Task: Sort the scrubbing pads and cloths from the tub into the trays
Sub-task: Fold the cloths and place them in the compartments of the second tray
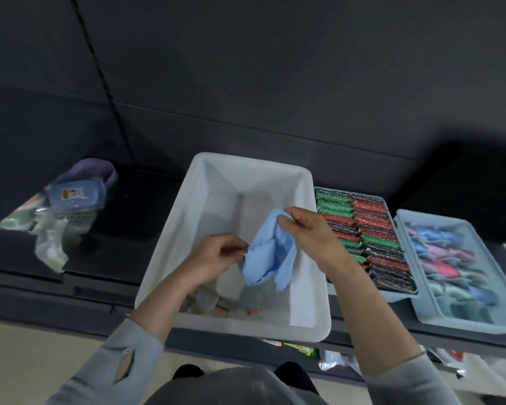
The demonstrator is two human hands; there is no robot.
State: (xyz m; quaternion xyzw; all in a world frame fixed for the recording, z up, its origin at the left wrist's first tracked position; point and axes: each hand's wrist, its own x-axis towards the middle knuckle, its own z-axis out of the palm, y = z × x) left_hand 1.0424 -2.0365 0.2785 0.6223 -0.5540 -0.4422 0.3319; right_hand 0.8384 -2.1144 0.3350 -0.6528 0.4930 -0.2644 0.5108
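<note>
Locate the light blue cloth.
In the head view, the light blue cloth hangs centrally above the white plastic tub, pinched by both hands.

Over the white tub (170, 238), the right hand (310, 232) pinches the top corner of a light blue cloth (270, 257) while the left hand (216, 255) pinches its left edge. The cloth hangs folded above a few pale items (blurred) on the tub floor. Right of the tub sit a tray of green, red and black scrubbing pads (365, 238) and a tray of coloured cloths (450, 264).
</note>
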